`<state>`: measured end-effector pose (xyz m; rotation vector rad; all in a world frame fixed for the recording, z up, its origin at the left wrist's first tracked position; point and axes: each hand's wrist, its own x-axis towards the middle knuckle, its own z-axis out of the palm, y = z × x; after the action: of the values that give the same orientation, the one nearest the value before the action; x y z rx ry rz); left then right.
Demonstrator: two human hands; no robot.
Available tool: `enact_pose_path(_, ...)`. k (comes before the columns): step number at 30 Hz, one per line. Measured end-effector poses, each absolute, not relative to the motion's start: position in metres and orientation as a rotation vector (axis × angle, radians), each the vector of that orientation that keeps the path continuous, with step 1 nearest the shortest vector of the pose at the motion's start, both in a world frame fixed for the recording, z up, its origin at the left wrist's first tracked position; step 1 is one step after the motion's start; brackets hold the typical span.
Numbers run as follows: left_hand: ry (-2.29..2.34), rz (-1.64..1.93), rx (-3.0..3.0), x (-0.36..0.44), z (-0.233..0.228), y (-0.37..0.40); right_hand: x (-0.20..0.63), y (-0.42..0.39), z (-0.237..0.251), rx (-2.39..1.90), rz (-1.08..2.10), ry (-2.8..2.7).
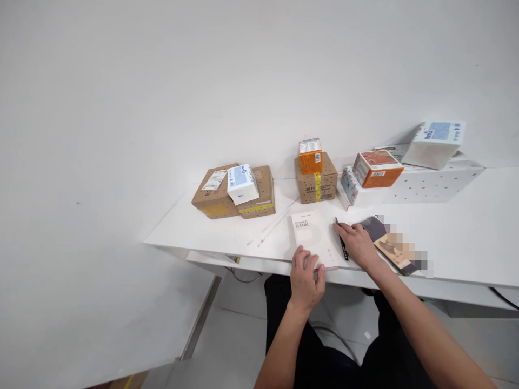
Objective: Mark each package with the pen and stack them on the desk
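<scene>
Step in hand: my read is that the box is being steadied while the tool works along its edge; a judgement from the hand positions only.
Left hand point(306, 275): fingers curled over the near edge of the white box point(311, 235), holding it down; I cannot tell whether the thumb wraps under it.
Right hand point(357, 243): fingers narrow, closed on a slim black tool point(341, 244); pen or blade, too small to tell.
White box: flat on the surface point(466, 232), printed "POWER BANK", under the left fingers and just left of the right fingers; its near edge sits at the surface's front lip.
Tool tip: points away from me, just beside the box's right edge; touching or not, I cannot tell.
Right of the right fingers: a dark flat item point(373, 227), partly blurred.
Beyond the left fingers: two brown cartons point(214, 194), a white pack point(242, 183) lying across them, well apart from the hand.
Beyond both hands: a taped carton point(316, 183) with a small orange box point(310, 155) on top.
Far right: an orange-sided box point(377, 168) leaning on a long white carton point(440, 183).
Next move calls for: steady downward pressure from the left fingers so the box does not slide off the lip, and the tool kept clear of those fingers.
</scene>
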<state>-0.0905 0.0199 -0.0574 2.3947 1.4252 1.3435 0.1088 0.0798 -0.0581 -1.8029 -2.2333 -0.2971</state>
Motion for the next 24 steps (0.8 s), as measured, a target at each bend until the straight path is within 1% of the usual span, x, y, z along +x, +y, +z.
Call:
enact_pose_path(5,1.405,1.358,2.379,-0.091,-0.059,0.021,0.134,0.062,-0.061,-1.811,-0.316,-2.003)
enact_pose_path(8,1.398,1.381,2.361,-0.091,-0.061,0.022,0.163,0.040,-0.066,-2.048,-0.330,-1.655)
enact_pose_path(11,1.394,1.407,2.340,-0.089,-0.063,0.024,0.182,0.023,-0.069,-2.322,-0.172,-1.467)
enact_pose_path(14,1.382,1.400,2.327,-0.086,-0.065,0.025,0.183,0.018,-0.067,-2.395,-0.032,-1.508)
enact_pose_path(20,1.356,1.395,2.331,-0.084,-0.067,0.026,0.164,0.022,-0.054,-2.432,-0.084,-1.550)
enact_pose_path(24,1.364,1.410,2.330,-0.084,-0.069,0.025,0.161,0.019,-0.043,-2.463,-0.014,-1.554)
